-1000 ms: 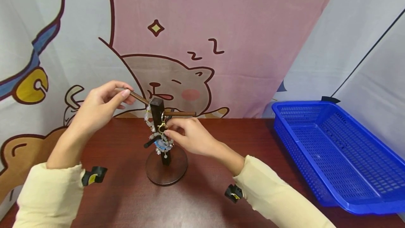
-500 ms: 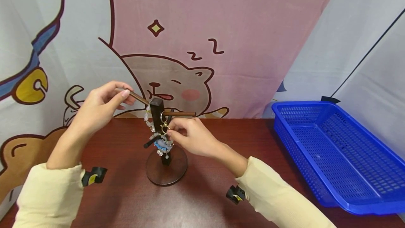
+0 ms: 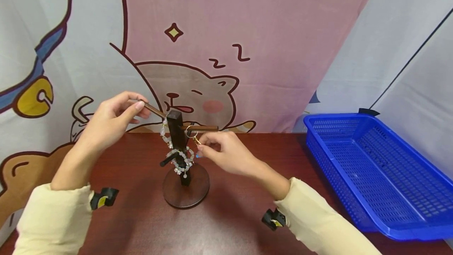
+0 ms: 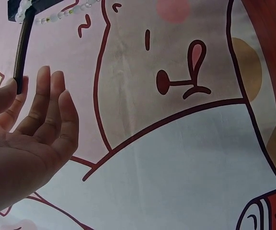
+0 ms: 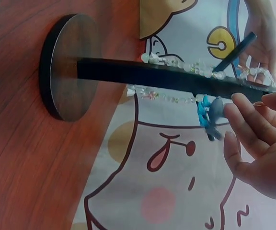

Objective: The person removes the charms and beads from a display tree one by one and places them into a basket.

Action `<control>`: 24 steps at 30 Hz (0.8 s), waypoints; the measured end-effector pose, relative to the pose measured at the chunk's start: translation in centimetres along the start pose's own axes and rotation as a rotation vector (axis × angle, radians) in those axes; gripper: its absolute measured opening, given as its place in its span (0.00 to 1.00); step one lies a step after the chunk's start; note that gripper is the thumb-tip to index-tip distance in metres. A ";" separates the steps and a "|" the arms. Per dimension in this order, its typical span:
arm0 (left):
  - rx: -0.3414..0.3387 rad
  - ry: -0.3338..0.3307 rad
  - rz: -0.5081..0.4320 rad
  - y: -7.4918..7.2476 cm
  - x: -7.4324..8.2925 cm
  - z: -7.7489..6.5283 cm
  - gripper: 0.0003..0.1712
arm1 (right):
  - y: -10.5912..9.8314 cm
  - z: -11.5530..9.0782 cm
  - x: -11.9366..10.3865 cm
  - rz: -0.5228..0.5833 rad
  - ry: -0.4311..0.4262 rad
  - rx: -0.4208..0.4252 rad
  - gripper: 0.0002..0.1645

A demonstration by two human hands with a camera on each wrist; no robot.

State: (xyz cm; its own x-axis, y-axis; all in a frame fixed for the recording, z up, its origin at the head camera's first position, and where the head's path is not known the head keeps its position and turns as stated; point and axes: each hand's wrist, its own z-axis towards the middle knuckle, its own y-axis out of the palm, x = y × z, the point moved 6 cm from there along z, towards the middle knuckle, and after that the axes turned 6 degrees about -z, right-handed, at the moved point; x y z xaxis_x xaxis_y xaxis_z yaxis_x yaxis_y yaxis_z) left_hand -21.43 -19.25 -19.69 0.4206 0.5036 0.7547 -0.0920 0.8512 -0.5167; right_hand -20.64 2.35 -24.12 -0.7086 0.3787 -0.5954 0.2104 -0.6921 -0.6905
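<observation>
A dark wooden peg stand [image 3: 175, 129] stands upright on its round base. My left hand [image 3: 109, 119] pinches the end of its upper left peg [image 3: 154, 109] between thumb and index finger; the other fingers are spread in the left wrist view. My right hand [image 3: 230, 152] pinches a keychain by its gold clasp [image 3: 196, 141], just under the upper right peg [image 3: 205, 128]. The keychain's silver ring is around that peg. A blue and grey charm [image 5: 217, 112] dangles beside my right fingers in the right wrist view. Clear-beaded bracelets [image 3: 185, 162] hang on a lower peg and the left peg.
A blue perforated plastic basket [image 3: 339, 176] stands on the right of the reddish-brown table [image 3: 141, 223]. Close behind the stand hangs a cartoon-printed cloth [image 3: 276, 50].
My right hand has moved right, drawing the keychain's clasp and ring away from the post along the peg. The charm no longer covers the lower bracelet. My left hand stays on its peg.
</observation>
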 end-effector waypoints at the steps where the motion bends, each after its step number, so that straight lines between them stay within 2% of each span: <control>1: -0.001 -0.001 0.001 0.0 0.0 0.0 0.15 | -0.2 -0.1 0.1 -0.001 0.011 0.000 0.05; 5: -0.002 0.003 -0.002 0.0 0.0 0.0 0.15 | -0.9 -0.5 0.5 -0.017 0.035 0.017 0.04; 11: 0.003 0.021 -0.020 0.0 0.1 -0.1 0.15 | -1.9 -0.9 0.6 -0.032 0.005 0.040 0.04; 24: -0.001 0.021 -0.012 0.1 0.0 -0.1 0.15 | -3.9 -1.5 1.2 0.036 0.064 0.031 0.05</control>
State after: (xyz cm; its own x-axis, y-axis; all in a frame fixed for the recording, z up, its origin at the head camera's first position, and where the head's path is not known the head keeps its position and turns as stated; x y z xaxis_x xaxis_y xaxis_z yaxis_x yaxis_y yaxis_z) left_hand -21.36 -19.14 -19.77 0.4408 0.4897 0.7522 -0.0859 0.8572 -0.5078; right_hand -21.32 6.39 -22.79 -0.6559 0.3913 -0.6455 0.2129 -0.7245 -0.6556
